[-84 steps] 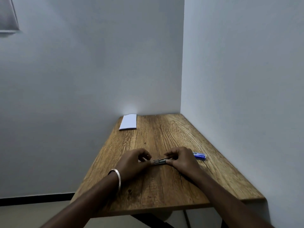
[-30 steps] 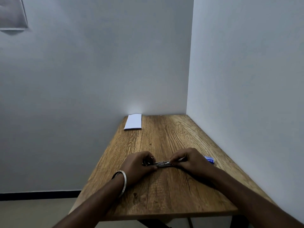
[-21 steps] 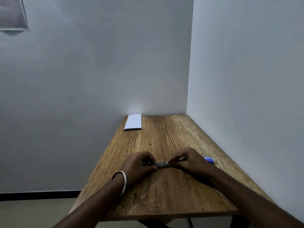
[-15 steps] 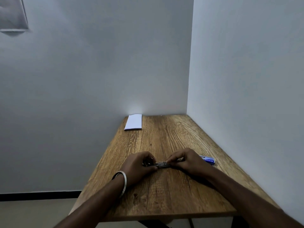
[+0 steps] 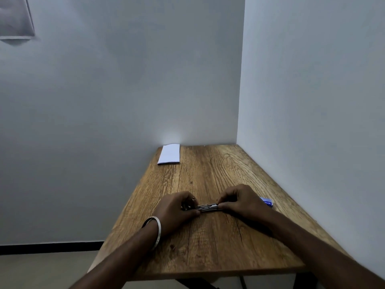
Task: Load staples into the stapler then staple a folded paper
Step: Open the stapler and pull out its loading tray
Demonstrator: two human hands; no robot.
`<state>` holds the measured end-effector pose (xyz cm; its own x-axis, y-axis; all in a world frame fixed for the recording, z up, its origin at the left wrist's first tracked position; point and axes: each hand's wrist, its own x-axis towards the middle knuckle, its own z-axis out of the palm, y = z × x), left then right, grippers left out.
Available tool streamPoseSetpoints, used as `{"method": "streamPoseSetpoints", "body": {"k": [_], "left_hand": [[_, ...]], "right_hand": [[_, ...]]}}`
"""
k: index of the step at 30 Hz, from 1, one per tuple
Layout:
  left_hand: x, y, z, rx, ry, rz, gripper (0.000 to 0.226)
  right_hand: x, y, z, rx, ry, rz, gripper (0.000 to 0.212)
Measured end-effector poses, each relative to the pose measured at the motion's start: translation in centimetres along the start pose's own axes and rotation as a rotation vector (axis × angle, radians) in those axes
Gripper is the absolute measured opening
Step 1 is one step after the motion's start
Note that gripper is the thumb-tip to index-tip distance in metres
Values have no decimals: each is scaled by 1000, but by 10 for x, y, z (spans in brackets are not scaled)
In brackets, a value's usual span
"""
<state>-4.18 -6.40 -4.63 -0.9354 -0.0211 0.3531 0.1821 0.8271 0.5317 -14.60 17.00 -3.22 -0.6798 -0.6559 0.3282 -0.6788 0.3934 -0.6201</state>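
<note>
- While both forearms are reaching in over the near edge of the wooden table (image 5: pixel 208 253), the two hands are meeting low over its middle, each at one end of a small metal stapler (image 5: pixel 208 207).
- The left hand (image 5: pixel 177 209) is curling its fingers round the stapler's left end, with the thumb tip lying against the lower edge of the metal; a ring is showing on one finger and a silver bangle (image 5: pixel 157 230) is sitting on the wrist.
- The right hand (image 5: pixel 241 202) is pinching the stapler's right end, its fingers bent over the top and the thumb underneath.
- The stapler is lying lengthwise between the hands, level with the table edge, low on the wood or just above it; I cannot tell whether it is touching the surface, nor whether any staples are sitting in its channel, as the detail is too small and dim.
- A small blue box (image 5: pixel 267 202) is peeking out just behind the right hand, resting on the table near the right-hand wall; its print is unreadable.
- The folded white paper (image 5: pixel 169 153) is lying flat at the far left corner of the table, against the back wall and well apart from the hands.
- A grey hanging sheet (image 5: pixel 15 17) is showing at the upper left of the back wall.
</note>
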Motion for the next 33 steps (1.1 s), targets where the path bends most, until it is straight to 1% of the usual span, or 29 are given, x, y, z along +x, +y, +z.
{"method": "streamPoseSetpoints", "body": {"k": [4,6,9,13,19,23,30,33], "left_hand": [[-1,1,0,5,4,-2,20],[-2,2,-1,-1,6,0,19],[-2,2,-1,-4,12,3,19],[-3,2,-1,-5,17,8,19],[-3,1,-1,5,30,9,19],[-3,1,0,11,38,8,19],[-2,0,1,16,34,12,18],[-2,0,0,20,32,16,18]], "right_hand": [[8,-8,-3,-224,-86,-72,8],[10,-11,-1,-284,-96,-88,9],[8,-10,1,-215,-52,-42,7],[2,-9,4,-56,-27,19,12],[-1,-14,8,40,-34,58,20],[0,-16,8,6,-58,39,19],[1,-18,10,-15,-101,59,20],[-3,-17,12,13,-54,54,18]]}}
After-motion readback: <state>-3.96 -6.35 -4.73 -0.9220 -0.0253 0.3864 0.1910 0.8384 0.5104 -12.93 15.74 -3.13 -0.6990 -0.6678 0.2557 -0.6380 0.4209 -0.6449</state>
